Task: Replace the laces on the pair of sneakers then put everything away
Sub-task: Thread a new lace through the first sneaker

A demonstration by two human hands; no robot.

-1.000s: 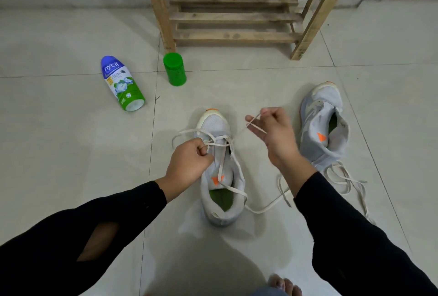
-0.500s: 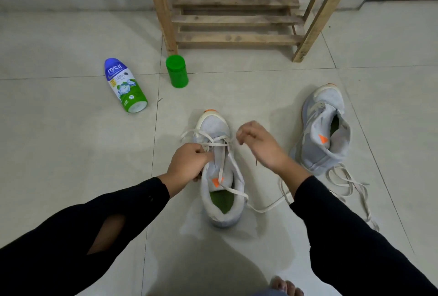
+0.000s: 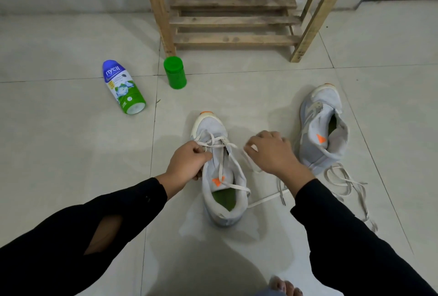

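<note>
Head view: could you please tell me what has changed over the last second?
The right hand came down and left toward the sneaker, slackening the lace it still pinches. The left hand kept gripping the lace; second sneaker, bottle and green cap unmoved.

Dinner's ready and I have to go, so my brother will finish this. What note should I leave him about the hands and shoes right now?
Left hand: grips the lace at the near sneaker's left side.
Right hand: pinches the same lace just right of that sneaker.
Near sneaker: upright on the floor, laced through the front eyelets only; one end trails on the floor.
Far sneaker: tipped on its side, no lace seen in it; a loose lace lies beside it.
Left: finish this one, lace the other, put everything away.
</note>
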